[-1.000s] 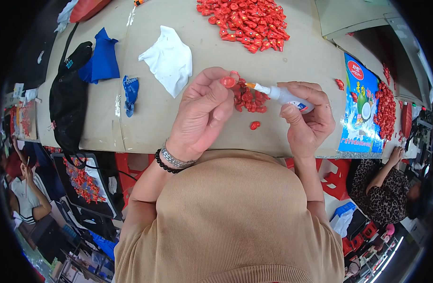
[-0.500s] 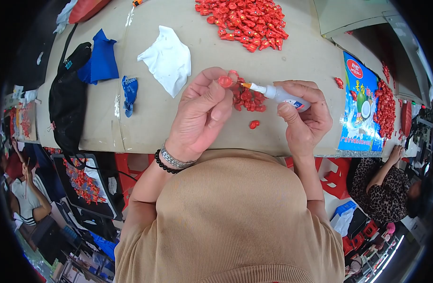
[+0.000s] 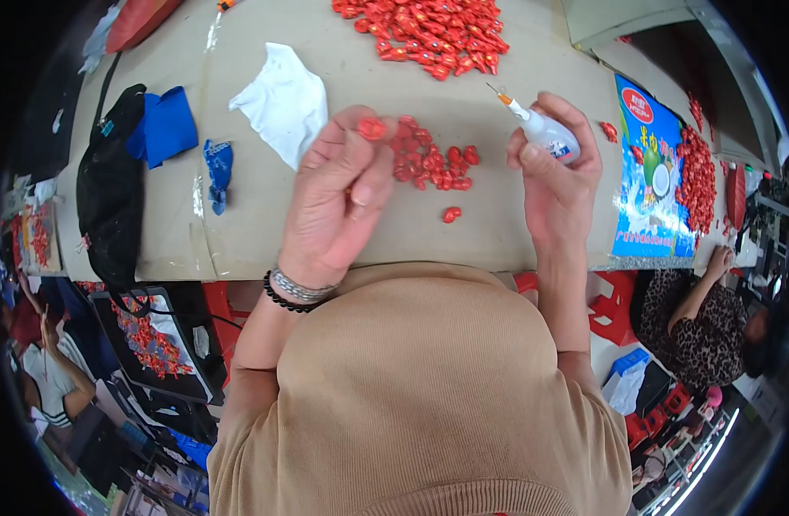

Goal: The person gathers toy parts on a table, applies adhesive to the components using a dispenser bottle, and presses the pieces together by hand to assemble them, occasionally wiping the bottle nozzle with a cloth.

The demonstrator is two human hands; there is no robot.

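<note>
- Left hand [image 3: 334, 193]: thumb and fingers pinched on a red piece [image 3: 371, 129] above the surface [image 3: 497, 236]; probably light, stiff and slick; grip by its edge.
- Right hand [image 3: 562, 172], apart from the left: wrapped around the squeeze bottle [image 3: 546, 131]; probably light, yielding; hold by the body, clear of the nozzle [image 3: 517, 109].
- Beyond: small red cluster [image 3: 431, 161]; farther, large red pile [image 3: 437, 39].

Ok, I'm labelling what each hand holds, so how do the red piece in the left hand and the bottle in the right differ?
The red piece is small and red; the bottle is larger and whitish, with an orange-tipped nozzle. The left hand pinches the red piece by its fingertips, while the right hand curls around the bottle. Both are held above the table.
</note>
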